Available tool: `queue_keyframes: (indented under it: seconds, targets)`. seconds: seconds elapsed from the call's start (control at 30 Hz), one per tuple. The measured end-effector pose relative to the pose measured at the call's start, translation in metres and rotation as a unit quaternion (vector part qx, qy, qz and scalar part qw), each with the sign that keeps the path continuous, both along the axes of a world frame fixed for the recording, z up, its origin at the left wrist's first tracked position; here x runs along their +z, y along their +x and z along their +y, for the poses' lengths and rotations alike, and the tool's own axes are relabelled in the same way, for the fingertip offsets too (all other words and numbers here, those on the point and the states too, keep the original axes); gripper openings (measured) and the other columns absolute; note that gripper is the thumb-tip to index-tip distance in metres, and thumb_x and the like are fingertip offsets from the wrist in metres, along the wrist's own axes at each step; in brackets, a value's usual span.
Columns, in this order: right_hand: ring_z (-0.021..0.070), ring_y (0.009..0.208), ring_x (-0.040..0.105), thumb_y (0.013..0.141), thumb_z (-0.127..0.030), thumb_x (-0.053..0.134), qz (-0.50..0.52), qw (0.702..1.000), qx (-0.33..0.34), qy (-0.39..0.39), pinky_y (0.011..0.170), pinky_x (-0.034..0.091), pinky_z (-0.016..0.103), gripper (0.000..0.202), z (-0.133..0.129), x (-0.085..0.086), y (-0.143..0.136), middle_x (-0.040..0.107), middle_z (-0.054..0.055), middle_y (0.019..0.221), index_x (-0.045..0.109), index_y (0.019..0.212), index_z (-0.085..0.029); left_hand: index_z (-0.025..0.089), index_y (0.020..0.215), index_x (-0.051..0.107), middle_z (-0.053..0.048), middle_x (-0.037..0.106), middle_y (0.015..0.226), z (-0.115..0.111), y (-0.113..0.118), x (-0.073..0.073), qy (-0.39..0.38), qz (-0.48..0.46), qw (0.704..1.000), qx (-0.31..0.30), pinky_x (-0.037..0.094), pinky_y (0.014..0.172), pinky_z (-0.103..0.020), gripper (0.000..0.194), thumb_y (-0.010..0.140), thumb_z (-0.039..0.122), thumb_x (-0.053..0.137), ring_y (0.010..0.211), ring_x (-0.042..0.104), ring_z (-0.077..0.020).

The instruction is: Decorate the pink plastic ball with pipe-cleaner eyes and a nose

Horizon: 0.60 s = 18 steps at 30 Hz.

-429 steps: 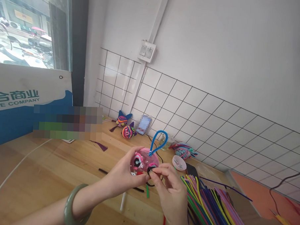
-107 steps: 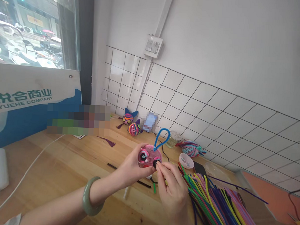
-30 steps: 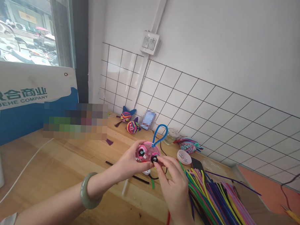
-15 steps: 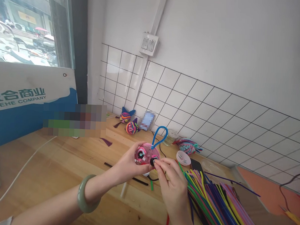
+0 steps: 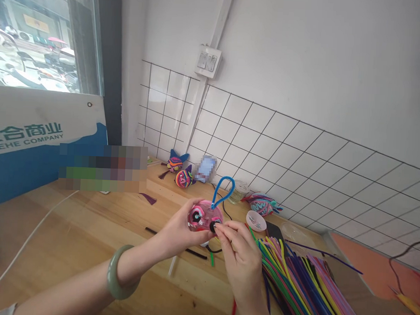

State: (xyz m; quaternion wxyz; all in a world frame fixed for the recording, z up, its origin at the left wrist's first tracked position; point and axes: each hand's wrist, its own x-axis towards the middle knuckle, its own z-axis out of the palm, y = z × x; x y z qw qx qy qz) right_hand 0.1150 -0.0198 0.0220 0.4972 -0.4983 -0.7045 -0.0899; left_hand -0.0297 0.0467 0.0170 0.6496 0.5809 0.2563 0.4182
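Observation:
My left hand [image 5: 181, 226] is closed around a clear pink ball [image 5: 205, 213] above the table. Two black round eyes ringed with pink and white pipe cleaner sit on its front, and a blue pipe cleaner loop [image 5: 223, 191] stands up from its top. With thumb and forefinger together, my right hand [image 5: 240, 251] pinches the black eye [image 5: 213, 226] on the ball's right side. The fingertips partly cover that eye, and whatever fine piece may be between them is too small to make out.
A bundle of coloured pipe cleaners [image 5: 302, 282] lies at right, behind it a pink bowl [image 5: 256, 221] of small parts. Finished striped ornaments [image 5: 184, 177], a phone [image 5: 206, 169], a glass jar [image 5: 238, 191] and another striped piece [image 5: 263, 204] line the wall. A yellow-handled tool [image 5: 410, 306] lies far right.
Both hands and the ball stay almost in place, with the right fingertips still at the same eye. The view has shifted very slightly.

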Motion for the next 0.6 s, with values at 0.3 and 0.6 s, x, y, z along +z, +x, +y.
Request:
queue_keyframes:
  seconds: [0.3, 0.6]
  targets:
    - [0.0164, 0.079, 0.066, 0.085, -0.016, 0.057, 0.012, 1.000, -0.005, 0.014, 0.070, 0.056, 0.027, 0.015, 0.0010, 0.0043, -0.0008, 0.067, 0.006, 0.086, 0.068, 0.094, -0.020, 0.019, 0.119, 0.044, -0.006, 0.062, 0.105, 0.0045, -0.0020, -0.0031, 0.027, 0.017, 0.999, 0.005, 0.050, 0.078, -0.029, 0.063, 0.066, 0.030, 0.075, 0.087, 0.061, -0.0166]
    - [0.0166, 0.079, 0.066, 0.086, -0.017, 0.055, 0.020, 1.000, -0.008, 0.002, 0.070, 0.055, 0.027, 0.015, 0.0001, 0.0024, 0.0003, 0.066, 0.006, 0.086, 0.069, 0.092, -0.020, 0.019, 0.119, 0.043, -0.005, 0.062, 0.105, 0.0018, -0.0014, -0.0001, 0.014, 0.014, 1.000, -0.001, 0.050, 0.078, -0.029, 0.064, 0.066, 0.031, 0.075, 0.085, 0.062, -0.0162]
